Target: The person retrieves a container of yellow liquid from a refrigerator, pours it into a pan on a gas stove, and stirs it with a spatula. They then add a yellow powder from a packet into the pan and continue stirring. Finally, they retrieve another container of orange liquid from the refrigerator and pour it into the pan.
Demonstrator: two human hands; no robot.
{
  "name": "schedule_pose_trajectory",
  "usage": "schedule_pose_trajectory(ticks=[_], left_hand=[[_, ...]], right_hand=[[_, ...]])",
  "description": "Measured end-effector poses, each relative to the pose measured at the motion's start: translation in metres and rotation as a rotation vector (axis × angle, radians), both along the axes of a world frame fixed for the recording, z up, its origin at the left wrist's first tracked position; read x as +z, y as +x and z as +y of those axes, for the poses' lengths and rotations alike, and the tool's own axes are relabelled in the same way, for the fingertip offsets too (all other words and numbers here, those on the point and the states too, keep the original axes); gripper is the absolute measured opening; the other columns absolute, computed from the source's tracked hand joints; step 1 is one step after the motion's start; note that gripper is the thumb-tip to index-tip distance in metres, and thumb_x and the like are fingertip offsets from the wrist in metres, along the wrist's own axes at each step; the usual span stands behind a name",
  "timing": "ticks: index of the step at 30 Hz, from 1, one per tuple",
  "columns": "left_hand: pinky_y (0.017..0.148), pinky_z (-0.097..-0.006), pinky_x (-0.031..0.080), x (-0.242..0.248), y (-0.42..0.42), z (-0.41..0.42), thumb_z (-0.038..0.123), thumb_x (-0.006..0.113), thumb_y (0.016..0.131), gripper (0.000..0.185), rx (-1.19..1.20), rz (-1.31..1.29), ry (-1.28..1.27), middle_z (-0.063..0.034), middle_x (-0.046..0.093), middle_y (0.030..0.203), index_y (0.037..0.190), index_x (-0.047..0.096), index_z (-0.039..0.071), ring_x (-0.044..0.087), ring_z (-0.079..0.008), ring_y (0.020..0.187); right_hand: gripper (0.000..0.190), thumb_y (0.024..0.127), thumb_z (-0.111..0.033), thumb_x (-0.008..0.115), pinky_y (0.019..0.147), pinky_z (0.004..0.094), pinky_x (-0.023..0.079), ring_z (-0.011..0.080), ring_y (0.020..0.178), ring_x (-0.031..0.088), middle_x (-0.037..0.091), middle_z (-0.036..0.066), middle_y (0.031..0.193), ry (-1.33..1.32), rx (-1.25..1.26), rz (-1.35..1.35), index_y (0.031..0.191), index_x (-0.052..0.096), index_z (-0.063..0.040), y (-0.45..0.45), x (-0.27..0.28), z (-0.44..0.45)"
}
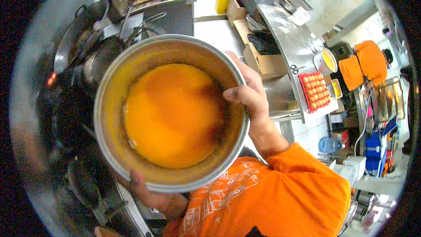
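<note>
A large round metal pot (107,112) fills the middle of the view, tilted so its inside shows. Smooth orange-yellow liquid (171,115) lies in it, with darker shadows at its right side. My right hand (248,89) grips the right rim, thumb over the inside edge and fingers around the outer wall. At the lower left rim, my left hand (151,194) holds the pot, blurred and partly hidden by it. Beyond the pot at the left are a dark wok (82,26) and dark cookware, with a small orange glow near them.
A steel worktable (283,29) at the right holds a red tray of eggs (315,92), scissors (296,69) and a white bucket with yellow contents (324,61). Cardboard boxes (269,64) stand beneath it. A co-worker in orange (371,64) stands beyond. A blue water bottle (329,144) is on the floor.
</note>
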State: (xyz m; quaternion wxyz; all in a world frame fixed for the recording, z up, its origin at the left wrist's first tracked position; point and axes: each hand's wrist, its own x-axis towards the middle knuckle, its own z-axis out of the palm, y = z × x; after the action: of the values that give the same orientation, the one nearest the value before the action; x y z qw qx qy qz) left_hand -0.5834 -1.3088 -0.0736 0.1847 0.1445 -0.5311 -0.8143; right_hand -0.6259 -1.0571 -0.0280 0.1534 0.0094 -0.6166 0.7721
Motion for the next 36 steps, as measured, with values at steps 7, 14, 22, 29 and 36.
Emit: schedule_pose_trajectory(ticks=[7,14,22,29,36], left_hand=[[0.122,-0.0463,0.028,-0.012,-0.133,0.191,0.020,0.062,0.082,0.089,-0.697,0.167,0.089,-0.0241,0.039,0.156,0.160,0.024,0.000,0.040,-0.0348,0.145],[0.123,-0.0431,0.030,-0.060,-0.275,0.387,0.005,0.054,0.083,0.084,-1.167,0.258,-0.040,-0.0250,0.041,0.155,0.160,0.022,-0.004,0.042,-0.0330,0.145],[0.124,-0.0380,0.029,-0.146,-0.357,0.647,-0.001,0.053,0.080,0.085,-1.519,0.031,-0.059,-0.0177,0.043,0.156,0.161,0.026,0.001,0.040,-0.0277,0.148],[0.123,-0.0352,0.030,-0.284,-0.370,0.873,-0.003,0.054,0.078,0.086,-1.714,0.030,-0.004,-0.0149,0.042,0.158,0.160,0.029,0.000,0.038,-0.0242,0.148],[0.113,-0.0402,0.043,-0.315,-0.358,1.022,-0.002,0.059,0.081,0.073,-1.836,0.211,0.021,-0.0156,0.063,0.136,0.152,0.044,0.005,0.058,-0.0270,0.129]], right_hand=[[0.078,0.063,-0.019,0.060,0.119,0.0361,0.032,0.0282,0.134,0.052,0.058,0.016,0.139,-0.016,-0.382,-0.036,0.136,0.057,0.007,-0.029,-0.046,0.170],[0.082,0.062,-0.005,0.054,0.116,0.0357,0.040,0.0253,0.130,0.058,0.061,0.015,0.137,-0.178,-0.653,-0.146,0.143,0.051,0.005,-0.078,-0.110,0.324],[0.073,0.071,0.002,0.053,0.109,0.0348,0.046,0.0239,0.124,0.061,0.064,0.015,0.134,-0.230,-0.971,-0.240,0.144,0.051,0.005,-0.095,-0.208,0.512],[0.060,0.083,-0.001,0.058,0.098,0.0392,0.054,0.0249,0.115,0.065,0.066,0.011,0.127,-0.401,-1.293,-0.360,0.142,0.054,-0.003,-0.080,-0.314,0.680],[0.069,0.084,-0.002,0.067,0.093,0.0510,0.057,0.0380,0.114,0.063,0.055,0.024,0.138,-0.438,-1.452,-0.574,0.148,0.041,0.002,-0.036,-0.378,0.787]])
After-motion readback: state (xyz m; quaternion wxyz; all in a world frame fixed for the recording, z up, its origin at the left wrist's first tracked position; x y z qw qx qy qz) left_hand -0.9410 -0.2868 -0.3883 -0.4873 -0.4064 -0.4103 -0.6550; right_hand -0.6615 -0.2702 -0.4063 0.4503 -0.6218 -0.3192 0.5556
